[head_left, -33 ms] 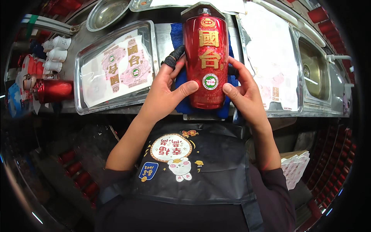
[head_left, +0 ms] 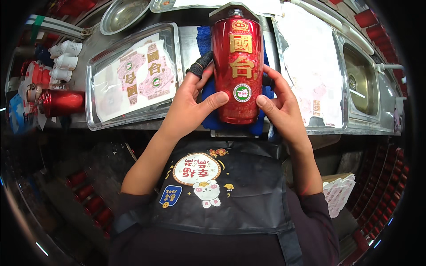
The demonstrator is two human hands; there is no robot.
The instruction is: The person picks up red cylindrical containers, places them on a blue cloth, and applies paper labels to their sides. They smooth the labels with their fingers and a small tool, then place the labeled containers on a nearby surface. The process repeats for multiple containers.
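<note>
A shiny red bottle [head_left: 236, 80] with gold characters and a round green-and-white emblem lies on a blue cloth [head_left: 207, 40], its narrow neck pointing away from me. My left hand [head_left: 191, 99] grips its left side, thumb on the front near the base. Black covers [head_left: 199, 64] wrap fingers of that hand. On the other side, my right hand [head_left: 284, 104] holds the bottle with its thumb beside the emblem. Both hands are closed around it, and some fingertips are hidden behind the glass.
On the left, a steel tray [head_left: 177, 53] carries printed decal sheets [head_left: 137, 80]. Beyond it sits a metal bowl [head_left: 124, 17]. White cups [head_left: 66, 62] and another red bottle [head_left: 62, 103] stand at far left. To the right are pale sheets [head_left: 308, 53] and a sink [head_left: 359, 80].
</note>
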